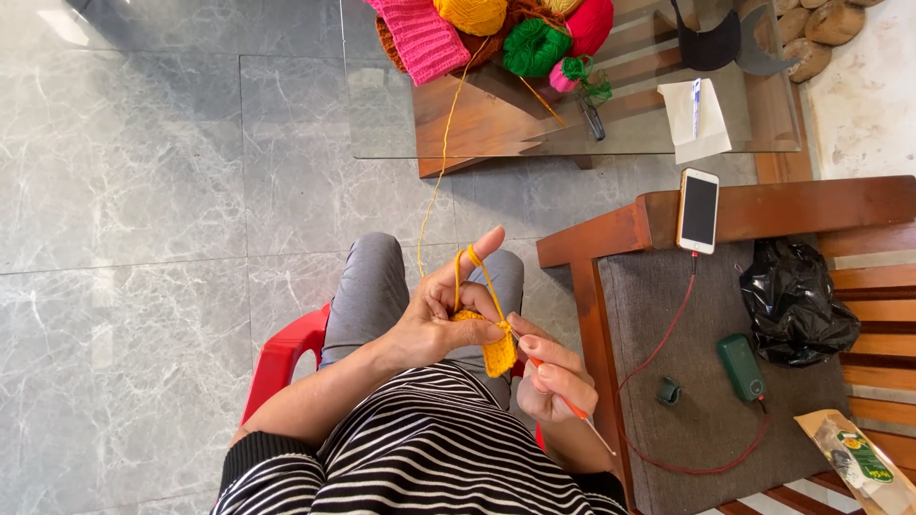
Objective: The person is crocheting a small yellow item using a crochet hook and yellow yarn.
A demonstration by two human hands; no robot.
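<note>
The left hand (pixel 434 319) pinches a small yellow crochet piece (pixel 494 348) over the lap, its fingers (pixel 477 250) closed on it with yarn (pixel 441 162) looped round the raised forefinger. The right hand (pixel 553 377), just beside, grips an orange hook (pixel 571 407) whose tip meets the piece. The yarn runs up to a yellow ball (pixel 472 14) on the glass bench (pixel 534 124). A phone (pixel 697 210) lies on the chair arm at right.
</note>
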